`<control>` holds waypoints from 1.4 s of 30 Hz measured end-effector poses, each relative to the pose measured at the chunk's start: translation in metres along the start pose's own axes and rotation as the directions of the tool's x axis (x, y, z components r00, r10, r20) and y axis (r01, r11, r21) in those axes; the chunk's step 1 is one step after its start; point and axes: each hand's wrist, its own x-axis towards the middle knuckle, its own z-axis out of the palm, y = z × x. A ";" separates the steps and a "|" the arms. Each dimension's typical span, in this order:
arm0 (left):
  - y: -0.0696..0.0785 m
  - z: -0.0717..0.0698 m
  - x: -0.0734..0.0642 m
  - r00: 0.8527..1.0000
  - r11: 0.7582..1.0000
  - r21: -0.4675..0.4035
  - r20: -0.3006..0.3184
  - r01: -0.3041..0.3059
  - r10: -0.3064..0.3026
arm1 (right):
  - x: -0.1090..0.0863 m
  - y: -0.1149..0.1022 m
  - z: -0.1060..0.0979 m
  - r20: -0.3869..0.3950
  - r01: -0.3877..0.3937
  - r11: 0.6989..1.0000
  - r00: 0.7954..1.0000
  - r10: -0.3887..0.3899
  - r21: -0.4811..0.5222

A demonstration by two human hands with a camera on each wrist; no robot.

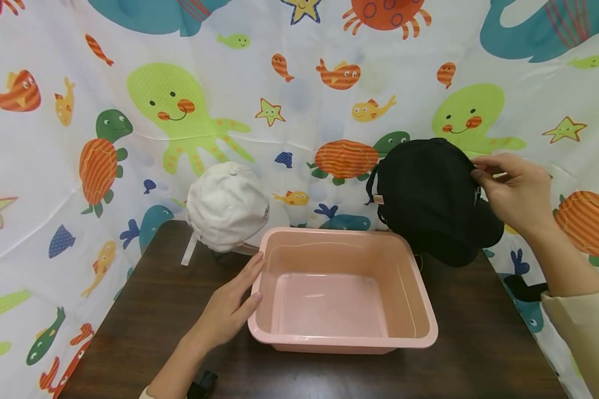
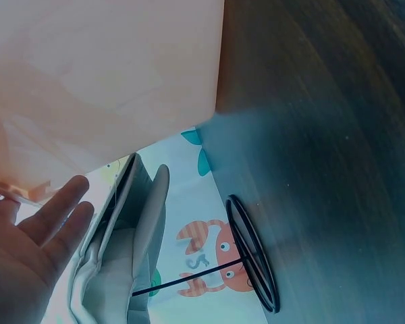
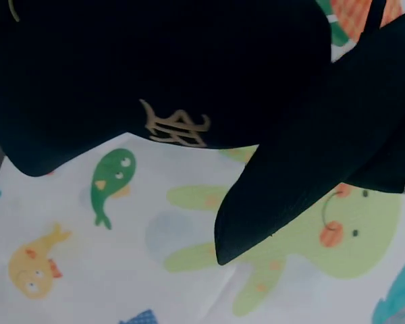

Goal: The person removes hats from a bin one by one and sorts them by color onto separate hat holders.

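Observation:
My right hand (image 1: pixel 519 191) pinches the edge of a black cap (image 1: pixel 424 188) between thumb and fingers, behind the right end of a pink plastic basin (image 1: pixel 339 341). Two dark brims show there; the right wrist view has a gold-embroidered black cap (image 3: pixel 169 74) and a second black brim (image 3: pixel 290 175), so two black caps seem to overlap. With fingers extended, my left hand (image 1: pixel 224 313) touches the basin's left rim. A white cap (image 1: pixel 229 205) hangs behind that hand, left of the basin. Nothing lies inside the basin.
Under the white cap stands a thin black wire stand (image 2: pixel 253 256) with a round base. A dark wooden table (image 1: pixel 145 316) carries the basin. Behind it hangs a white curtain (image 1: pixel 299 111) printed with sea animals.

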 end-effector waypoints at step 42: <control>-0.002 0.003 0.000 1.000 1.000 0.008 -0.017 -0.003 0.003 | -0.027 0.060 0.030 0.031 -0.143 0.985 0.989 0.147 -0.092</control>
